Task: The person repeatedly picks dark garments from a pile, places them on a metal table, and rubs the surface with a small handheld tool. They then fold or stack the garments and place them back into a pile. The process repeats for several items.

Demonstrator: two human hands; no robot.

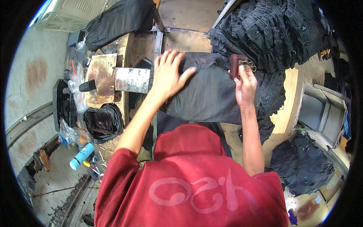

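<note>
At frame centre, I watch the left hand (pixel 167 78) splayed open on a dark garment (pixel 206 89), the right hand (pixel 245 90) gripping a maroon block (pixel 234 66). Laying-out looks done; what remains, I cannot tell.

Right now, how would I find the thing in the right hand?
Find the big pile of black clothes at the picture's upper right. By its lower-left edge, the right hand holds a dark reddish-brown block. Its colour and bent metal loops set it apart from the black cloth nearby.
</note>
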